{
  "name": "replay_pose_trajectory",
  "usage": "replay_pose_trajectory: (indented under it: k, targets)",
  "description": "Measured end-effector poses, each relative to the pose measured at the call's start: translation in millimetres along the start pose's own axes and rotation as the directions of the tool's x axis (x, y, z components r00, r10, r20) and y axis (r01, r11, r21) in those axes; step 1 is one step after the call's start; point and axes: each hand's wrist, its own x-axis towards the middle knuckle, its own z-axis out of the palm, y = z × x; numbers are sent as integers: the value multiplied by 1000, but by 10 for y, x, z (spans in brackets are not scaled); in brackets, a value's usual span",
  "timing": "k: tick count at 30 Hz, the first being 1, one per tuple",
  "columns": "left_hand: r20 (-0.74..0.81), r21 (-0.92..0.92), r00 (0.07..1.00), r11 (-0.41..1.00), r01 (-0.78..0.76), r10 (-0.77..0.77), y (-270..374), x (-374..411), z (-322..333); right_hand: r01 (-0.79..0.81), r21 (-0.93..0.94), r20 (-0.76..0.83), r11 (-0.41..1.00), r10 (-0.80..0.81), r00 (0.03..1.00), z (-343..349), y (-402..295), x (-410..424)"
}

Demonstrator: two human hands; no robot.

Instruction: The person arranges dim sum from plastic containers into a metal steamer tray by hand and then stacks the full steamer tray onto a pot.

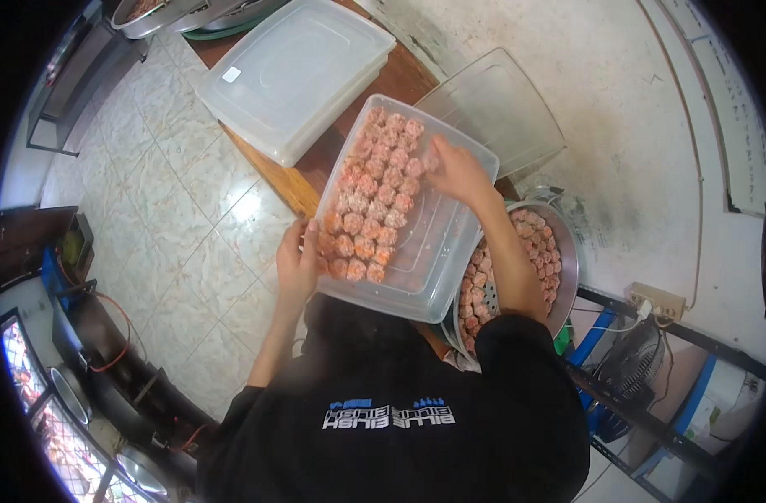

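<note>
A translucent plastic container is tilted in front of my body. Rows of pinkish meat dumplings, some topped with orange bits, cover its left part, and its right part shows bare plastic. My left hand grips the container's left rim, thumb on the inside. Over the container's right side, my right hand has its fingers pinched at a pinkish dumpling by the end of a row; the fingers partly hide it. Under my right forearm stands a round metal steamer tray with perforations, holding many similar dumplings.
Lidded plastic containers are stacked on the wooden table. A clear lid leans against the wall. Metal pans stand at the top left. To the right are a power outlet, cords and a black fan.
</note>
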Motion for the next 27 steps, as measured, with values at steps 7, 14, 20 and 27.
replay_pose_trajectory:
  k: [7, 14, 20, 27]
  targets:
    - [49, -62, 994, 993, 104, -101, 70, -21, -24, 64, 88, -289, 994, -36, 957, -81, 118, -622]
    - [15, 13, 999, 999, 49, -49, 2, 35, -17, -511, -143, -350, 848, 440, 827, 112, 1165, -3061]
    - [9, 8, 992, 992, 124, -124, -15, 113, -41, -425, -53, -104, 904, 418, 902, 697, 1416, -3562]
    - [-19, 69, 996, 994, 90, -89, -170, 117, -123, -153, 25, 93, 988, 150, 984, 643, 1272, -3983]
